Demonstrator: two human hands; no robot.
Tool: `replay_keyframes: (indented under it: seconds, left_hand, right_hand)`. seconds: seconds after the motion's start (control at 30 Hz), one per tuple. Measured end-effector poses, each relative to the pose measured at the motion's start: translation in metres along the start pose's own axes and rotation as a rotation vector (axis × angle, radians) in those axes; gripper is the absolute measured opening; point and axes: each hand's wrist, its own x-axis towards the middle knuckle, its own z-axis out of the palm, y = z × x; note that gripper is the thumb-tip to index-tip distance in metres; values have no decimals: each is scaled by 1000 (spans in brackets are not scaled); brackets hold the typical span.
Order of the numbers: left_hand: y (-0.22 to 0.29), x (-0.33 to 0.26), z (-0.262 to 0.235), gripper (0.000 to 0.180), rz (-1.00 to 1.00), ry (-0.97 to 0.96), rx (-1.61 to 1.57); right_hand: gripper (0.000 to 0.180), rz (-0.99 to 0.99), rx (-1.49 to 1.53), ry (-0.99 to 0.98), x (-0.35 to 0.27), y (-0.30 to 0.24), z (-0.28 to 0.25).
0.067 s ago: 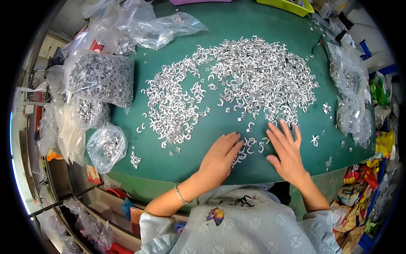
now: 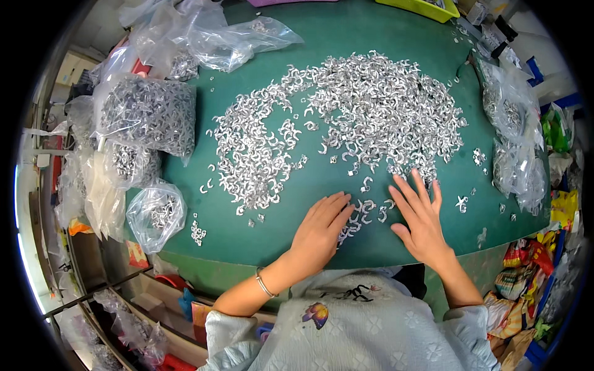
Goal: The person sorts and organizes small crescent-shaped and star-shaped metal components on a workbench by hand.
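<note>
A large pile of small silvery C-shaped metal pieces (image 2: pixel 387 111) covers the middle of the green table (image 2: pixel 247 238). A smaller heap of the same pieces (image 2: pixel 250 157) lies to its left. My left hand (image 2: pixel 322 229) rests flat near the front edge, fingers stretched out and lying close together. Beside its fingertips is a small cluster of pieces (image 2: pixel 365 211), partly hidden by that hand. My right hand (image 2: pixel 421 224) is on the other side of this cluster, fingers spread, its tips at the near edge of the big pile. Neither hand grips anything visible.
Clear plastic bags full of metal pieces (image 2: pixel 148 114) stand along the left, with a smaller open bag (image 2: pixel 156 213) nearer me. More filled bags (image 2: pixel 518 167) lie at the right edge. A yellow tray (image 2: pixel 427 8) sits at the far right; stray bits (image 2: pixel 198 234) dot the table.
My right hand's fingertips have shifted very slightly away from me, toward the big pile. The left hand and the heaps look the same.
</note>
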Motion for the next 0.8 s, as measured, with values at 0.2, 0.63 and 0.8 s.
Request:
replay_keyframes:
  seconds: [0.2, 0.63, 0.8]
  left_hand:
    - [6, 5, 7, 44, 88, -58, 81]
    - [7, 56, 22, 27, 42, -3, 130]
    - [7, 60, 30, 25, -32, -30, 112]
  right_hand:
    - [64, -27, -15, -43, 35, -5, 9]
    - [74, 86, -55, -110, -1, -15, 6]
    - [72, 107, -76, -81, -4, -10, 8]
